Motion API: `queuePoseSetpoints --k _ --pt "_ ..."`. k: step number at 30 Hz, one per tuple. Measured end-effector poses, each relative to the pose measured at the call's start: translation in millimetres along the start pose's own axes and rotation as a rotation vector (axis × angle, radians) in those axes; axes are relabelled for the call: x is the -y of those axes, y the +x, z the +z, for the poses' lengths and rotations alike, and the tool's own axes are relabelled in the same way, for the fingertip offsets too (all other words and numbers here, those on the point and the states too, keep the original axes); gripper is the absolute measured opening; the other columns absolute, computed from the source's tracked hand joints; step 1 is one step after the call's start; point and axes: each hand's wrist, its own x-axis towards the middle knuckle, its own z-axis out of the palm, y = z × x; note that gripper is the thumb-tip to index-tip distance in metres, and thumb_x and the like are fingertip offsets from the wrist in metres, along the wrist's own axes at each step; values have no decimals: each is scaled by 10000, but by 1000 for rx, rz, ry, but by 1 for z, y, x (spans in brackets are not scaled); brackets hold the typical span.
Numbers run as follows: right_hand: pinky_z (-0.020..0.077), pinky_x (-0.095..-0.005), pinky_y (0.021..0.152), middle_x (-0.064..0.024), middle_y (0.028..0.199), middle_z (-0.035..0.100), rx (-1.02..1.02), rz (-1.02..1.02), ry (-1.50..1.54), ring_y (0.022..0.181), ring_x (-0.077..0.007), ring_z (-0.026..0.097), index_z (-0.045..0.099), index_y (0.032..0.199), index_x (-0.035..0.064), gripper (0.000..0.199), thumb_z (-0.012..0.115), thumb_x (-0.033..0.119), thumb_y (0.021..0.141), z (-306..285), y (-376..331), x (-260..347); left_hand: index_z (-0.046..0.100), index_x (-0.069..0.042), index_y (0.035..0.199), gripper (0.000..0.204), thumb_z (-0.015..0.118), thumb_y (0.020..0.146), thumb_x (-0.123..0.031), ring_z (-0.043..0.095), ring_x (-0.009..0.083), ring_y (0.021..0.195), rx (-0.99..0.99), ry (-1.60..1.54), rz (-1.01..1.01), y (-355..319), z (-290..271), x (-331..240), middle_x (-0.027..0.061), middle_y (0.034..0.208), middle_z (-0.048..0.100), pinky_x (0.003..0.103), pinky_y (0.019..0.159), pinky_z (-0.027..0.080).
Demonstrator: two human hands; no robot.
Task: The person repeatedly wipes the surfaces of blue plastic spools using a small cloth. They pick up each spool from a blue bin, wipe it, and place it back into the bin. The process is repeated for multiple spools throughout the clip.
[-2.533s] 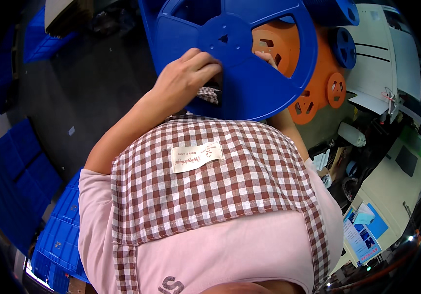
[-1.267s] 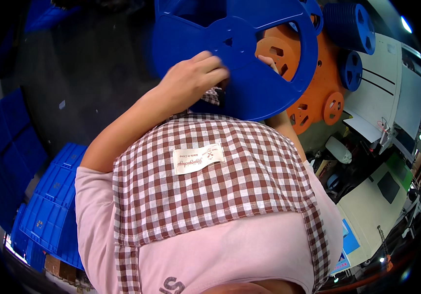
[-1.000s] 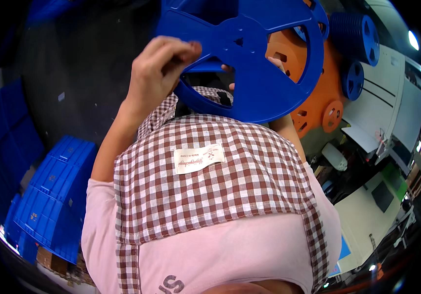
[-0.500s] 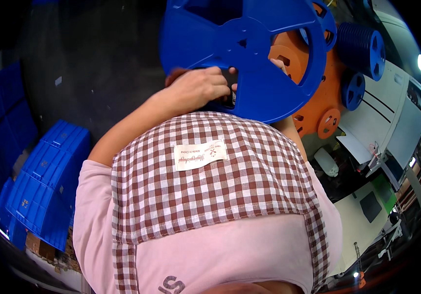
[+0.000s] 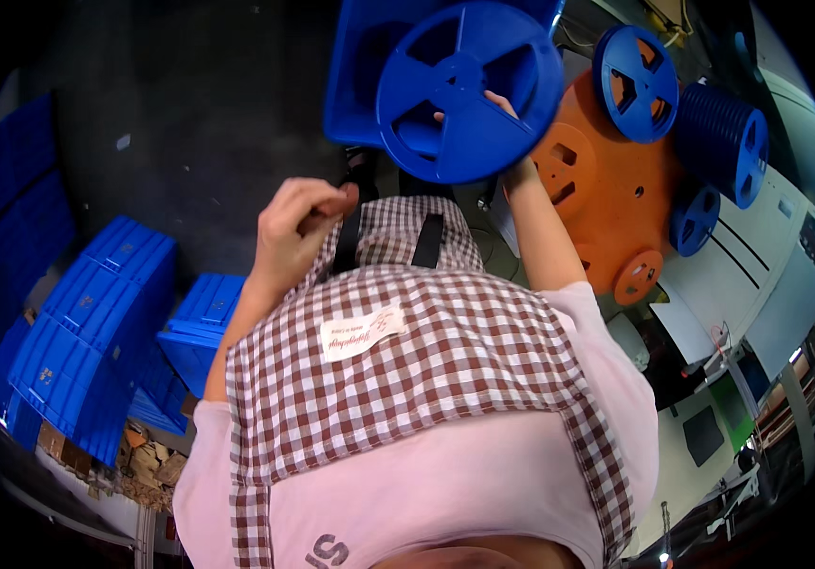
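A large blue plastic reel [image 5: 483, 142] with wedge-shaped windows is tilted in front of me. My right hand [image 5: 502, 104] grips it from behind, with the thumb and fingertips showing through one window. The rest of that hand is hidden by the reel. Apart from the reel, my left hand [image 5: 295, 228] is raised over the apron's left side. Its fingers are curled into a pinch; whether anything small is between them I cannot make out. Behind the reel stands an open blue bin [image 5: 343, 104], its inside dark.
To the right is an orange round-lobed stand [image 5: 616, 180] carrying another blue reel [image 5: 635, 83], a stack of blue reels [image 5: 722, 142], a smaller blue reel [image 5: 695, 220] and a small orange disc [image 5: 638, 275]. Blue crates [image 5: 85, 332] are piled on the left, near some cardboard [image 5: 149, 465].
The reel has moved away from my body and looks smaller, now in my right hand alone. My left hand has let go of it and drawn back to the left. The blue bin has come into view.
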Motion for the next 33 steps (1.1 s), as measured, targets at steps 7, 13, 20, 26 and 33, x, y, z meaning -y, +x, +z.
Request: queuePoseSetpoints --k 7,13,20,26,33 --pt "393 -530 978 -196 1330 484 -663 32 -241 998 -362 594 369 1407 150 818 643 518 729 -29 117 -32 661 -26 924 271 718 687 93 620 292 850 81 225 -153 -40 -12 -11 108 910 639 343 706 500" --pt "466 -465 872 -72 951 654 -843 56 -70 903 -271 590 624 933 174 338 551 498 869 -59 159 -88 664 -22 933 266 734 693 69 628 312 851 126 305 -296 -61 -30 -21 122 901 648 350 733 501" --pt "454 -427 970 -166 1404 486 -685 3 -399 1230 -306 512 425 1426 88 558 498 415 980 -48 84 -77 654 -26 940 262 726 711 79 630 294 842 270 280 -299 5 -18 -50 117 914 643 340 722 506" --pt "513 -386 820 -159 967 686 -1181 -677 -1379 911 -303 662 663 1089 43 335 674 210 799 -35 -47 133 648 -9 953 269 705 715 102 632 292 843 378 261 -336 53 7 -98 134 926 638 329 734 501" --pt "333 -451 1108 -199 1434 401 -1756 255 -1606 1340 -359 350 234 1519 109 884 715 410 842 -108 -120 215 646 -3 936 250 704 713 93 645 294 849 510 373 -431 63 -7 -132 135 928 647 334 745 512"
